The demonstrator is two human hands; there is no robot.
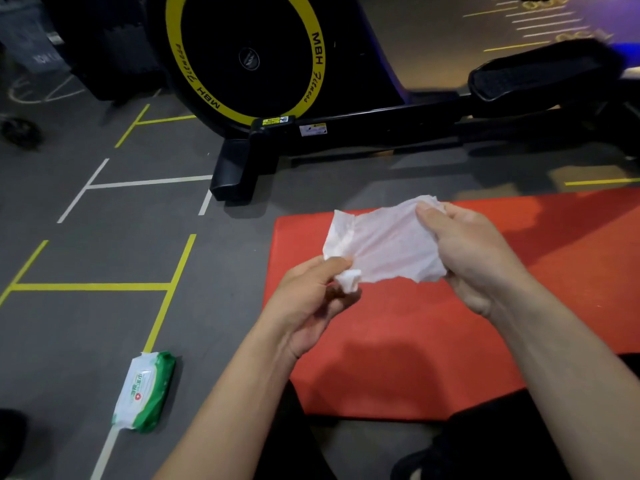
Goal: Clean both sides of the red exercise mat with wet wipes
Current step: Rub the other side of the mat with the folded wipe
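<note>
- Red exercise mat (433,341) lower right of frame, unwiped yet by the look.
- Left hand (308,303), right hand (464,258): each pinching an end of wet wipe (384,247), spreading it mid-frame.
- Next, likely: wipe pressed flat to mat.

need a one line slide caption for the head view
Both hands, left and right, spread a wet wipe above the red mat.

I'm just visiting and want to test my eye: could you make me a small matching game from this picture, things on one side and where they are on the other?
Things:
1. wet wipe
2. wipes pack
3. red mat
4. exercise machine

Places:
A. on the grey floor, left of the mat
B. stretched between both hands
C. behind the mat
D. flat on the floor under the hands

Pairs: 1-B, 2-A, 3-D, 4-C
</note>
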